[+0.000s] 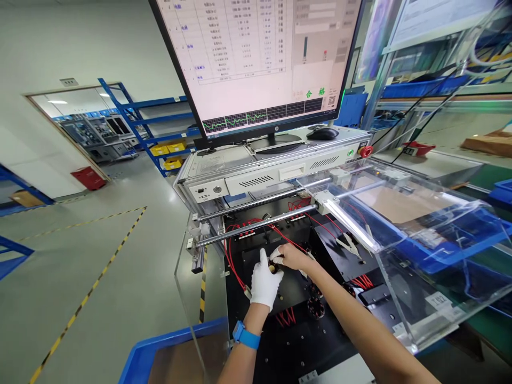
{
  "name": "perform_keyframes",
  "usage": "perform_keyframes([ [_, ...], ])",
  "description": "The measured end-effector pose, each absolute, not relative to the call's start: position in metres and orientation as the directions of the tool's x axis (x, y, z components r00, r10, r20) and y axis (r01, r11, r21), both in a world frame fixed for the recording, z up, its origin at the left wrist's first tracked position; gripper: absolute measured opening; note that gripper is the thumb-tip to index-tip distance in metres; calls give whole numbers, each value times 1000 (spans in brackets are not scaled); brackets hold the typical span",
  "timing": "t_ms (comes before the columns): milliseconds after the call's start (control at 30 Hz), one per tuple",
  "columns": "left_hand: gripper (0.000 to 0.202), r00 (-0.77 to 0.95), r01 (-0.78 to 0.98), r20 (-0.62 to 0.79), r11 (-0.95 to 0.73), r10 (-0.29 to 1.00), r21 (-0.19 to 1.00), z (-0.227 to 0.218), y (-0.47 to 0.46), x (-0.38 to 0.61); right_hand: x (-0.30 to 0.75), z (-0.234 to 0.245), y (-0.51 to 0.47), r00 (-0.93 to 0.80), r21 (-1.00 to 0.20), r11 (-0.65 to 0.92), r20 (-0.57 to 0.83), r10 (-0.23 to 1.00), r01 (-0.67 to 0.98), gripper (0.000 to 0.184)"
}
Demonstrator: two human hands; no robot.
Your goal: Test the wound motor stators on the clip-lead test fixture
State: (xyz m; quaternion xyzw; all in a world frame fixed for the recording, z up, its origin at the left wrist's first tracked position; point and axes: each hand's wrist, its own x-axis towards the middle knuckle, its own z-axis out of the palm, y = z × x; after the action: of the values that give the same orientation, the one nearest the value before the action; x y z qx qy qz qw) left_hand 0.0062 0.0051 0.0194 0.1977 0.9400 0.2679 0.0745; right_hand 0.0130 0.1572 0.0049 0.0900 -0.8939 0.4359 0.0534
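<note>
near the flat black panel's (294, 298) far edge, the half-open, white-gloved left hand (264, 284) and curled right hand (291, 257) meet around a small round brass-coloured part (273, 268), grip unclear.

Pale wall (32, 48), grey flr (132, 277) w/ striped tape (93, 288) (yellow/blk), blue shelving (160, 118) behind.

A small golden part (272, 268), apparently round, sits between the hands (264, 284).
</note>
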Motion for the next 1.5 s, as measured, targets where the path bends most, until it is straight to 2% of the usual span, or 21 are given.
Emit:
perform_keyframes([
  [100, 86, -915, 321, -29, 771, 403, 550, 19, 5, 6, 13, -4, 158, -999, -956, 290, 18, -51, -32, 17],
  [200, 85, -921, 307, -23, 759, 390, 574, 20, 7, 8, 15, -10, 157, -999, -989, 146, 17, -32, -22, 22],
  [300, 82, -933, 288, -13, 772, 358, 567, 20, 9, 13, 17, -11, 154, -994, -977, 184, 112, 8, -109, 17],
  [400, 82, -943, 262, -7, 759, 332, 596, 18, 8, 15, 21, -5, 146, -989, -930, 363, 110, 103, -66, 13],
  [467, 80, -934, 244, -18, 674, 357, 697, 13, 2, 13, 24, 1, 138, -972, -864, 501, 78, 223, 46, 14],
  [567, 59, -904, 122, -37, 341, 425, 932, 1, -8, 3, 28, 6, 125, -925, -799, 566, 31, 378, 204, 13],
  [633, 42, -910, -7, -59, 127, 411, 992, -6, -12, -4, 27, 4, 118, -905, -821, 515, -5, 425, 246, 13],
  [667, 36, -920, -45, -70, 75, 385, 996, -9, -13, -8, 25, 1, 115, -899, -845, 470, -27, 438, 255, 14],
  [800, 25, -946, -36, -57, 71, 319, 997, -10, -9, -15, 14, -11, 108, -862, -920, 246, -158, 482, 305, 15],
  [867, 25, -944, -41, -63, 73, 324, 996, -7, -6, -14, 12, -13, 111, -867, -945, 137, -207, 453, 297, 17],
  [933, 26, -939, -54, -75, 72, 336, 996, -3, -4, -13, 15, -13, 121, -887, -970, 65, -188, 423, 236, 21],
  [967, 26, -938, -62, -83, 72, 338, 995, -1, -4, -12, 18, -13, 129, -879, -977, 66, -154, 450, 204, 24],
  [1033, 27, -937, -82, -102, 75, 335, 994, 4, -5, -9, 25, -14, 150, -816, -975, 123, -81, 572, 183, 35],
  [1067, 27, -936, -92, -112, 76, 332, 993, 6, -5, -8, 28, -17, 160, -774, -950, 200, -61, 630, 238, 42],
  [1167, 28, -934, -121, -140, 79, 330, 990, 9, -6, -6, 34, -29, 184, -733, -749, 432, -104, 672, 502, 61],
  [1233, 28, -936, -122, -144, 86, 322, 989, 7, -5, -7, 35, -39, 188, -740, -606, 538, -129, 661, 586, 65],
  [1400, 22, -966, -57, -96, 164, 242, 985, -5, 6, -12, 38, -47, 181, -765, -440, 687, -1, 644, 579, 38],
  [1500, 18, -972, -31, -74, 192, 223, 981, -8, 11, -14, 40, -32, 178, -737, -490, 668, 74, 672, 560, 23],
])
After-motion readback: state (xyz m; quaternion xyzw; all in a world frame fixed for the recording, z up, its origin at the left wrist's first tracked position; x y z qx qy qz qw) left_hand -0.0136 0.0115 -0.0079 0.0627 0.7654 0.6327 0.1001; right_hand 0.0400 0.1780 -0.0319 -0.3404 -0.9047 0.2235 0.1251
